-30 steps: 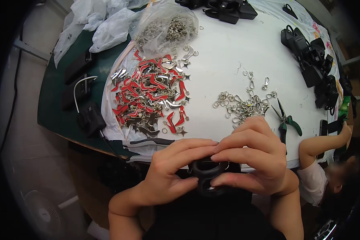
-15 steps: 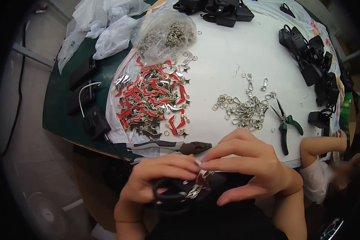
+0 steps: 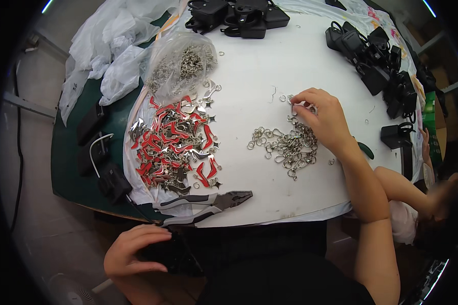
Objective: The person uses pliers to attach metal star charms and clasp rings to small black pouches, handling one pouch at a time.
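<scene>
My right hand (image 3: pixel 318 114) reaches over the white table top with thumb and fingertips pinched on a small silver snap hook (image 3: pixel 292 109). It is at the far edge of a loose pile of silver snap hooks and rings (image 3: pixel 292 145). Low at the left, off the table's near edge, my left hand (image 3: pixel 137 249) curves round a small black bag (image 3: pixel 175 254); the bag is dark and hard to make out against my dark clothes. A heap of red and silver high-heel shoe charms (image 3: pixel 173 137) lies left of the hooks. Grey-and-black combination pliers (image 3: pixel 208 203) rest at the near edge.
A clear plastic bag of silver hardware (image 3: pixel 180 66) stands behind the charms. Black bags are grouped at the far edge (image 3: pixel 244 18) and along the right (image 3: pixel 371 61). My right forearm mostly covers green-handled pliers (image 3: pixel 365 150). Another person's arm (image 3: pixel 402 188) is at the right.
My right hand has left the small black bag and moved up and away to the hooks. My left hand has dropped down and left with the bag. The view has shifted.
</scene>
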A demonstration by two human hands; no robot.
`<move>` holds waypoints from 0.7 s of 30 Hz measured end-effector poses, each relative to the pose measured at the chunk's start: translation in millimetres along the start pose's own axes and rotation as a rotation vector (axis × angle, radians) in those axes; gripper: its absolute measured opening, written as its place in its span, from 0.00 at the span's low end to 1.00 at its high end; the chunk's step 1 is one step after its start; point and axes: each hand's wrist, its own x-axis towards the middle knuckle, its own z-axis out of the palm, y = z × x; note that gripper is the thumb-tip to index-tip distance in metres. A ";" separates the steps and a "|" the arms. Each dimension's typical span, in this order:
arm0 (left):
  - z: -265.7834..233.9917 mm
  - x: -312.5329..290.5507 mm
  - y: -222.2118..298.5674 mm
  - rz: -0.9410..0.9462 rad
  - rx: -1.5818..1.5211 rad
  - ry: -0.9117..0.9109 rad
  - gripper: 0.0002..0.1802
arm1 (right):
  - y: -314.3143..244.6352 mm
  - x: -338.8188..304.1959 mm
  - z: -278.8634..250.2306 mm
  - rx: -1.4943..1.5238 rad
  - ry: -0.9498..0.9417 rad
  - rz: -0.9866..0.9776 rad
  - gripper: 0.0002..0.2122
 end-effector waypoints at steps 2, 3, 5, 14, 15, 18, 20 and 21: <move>-1.3 57.8 13.4 0.130 -0.004 -0.076 0.31 | 3.8 12.1 7.6 -0.043 0.029 -0.045 0.06; 0.1 83.6 21.0 0.151 -0.024 -0.076 0.28 | 5.4 17.4 8.6 -0.124 0.037 -0.097 0.07; 4.9 133.0 35.4 0.160 -0.026 -0.047 0.25 | 8.1 25.9 9.2 -0.128 -0.014 -0.054 0.06; 47.7 318.7 43.7 -0.035 0.371 0.396 0.17 | -4.6 -3.7 -32.1 0.549 0.200 0.168 0.03; 54.0 330.5 47.7 -0.041 0.479 0.444 0.17 | -3.7 -10.5 -35.2 0.579 0.234 0.184 0.03; 65.8 342.6 51.6 0.047 0.566 0.446 0.17 | 5.2 -23.6 -36.2 0.655 0.285 0.189 0.04; 63.2 344.2 52.9 0.060 0.513 0.374 0.14 | 12.3 -25.1 -33.1 0.716 0.305 0.193 0.04; 62.3 344.8 46.7 0.123 0.497 0.373 0.12 | 12.5 -25.3 -34.1 0.749 0.279 0.208 0.04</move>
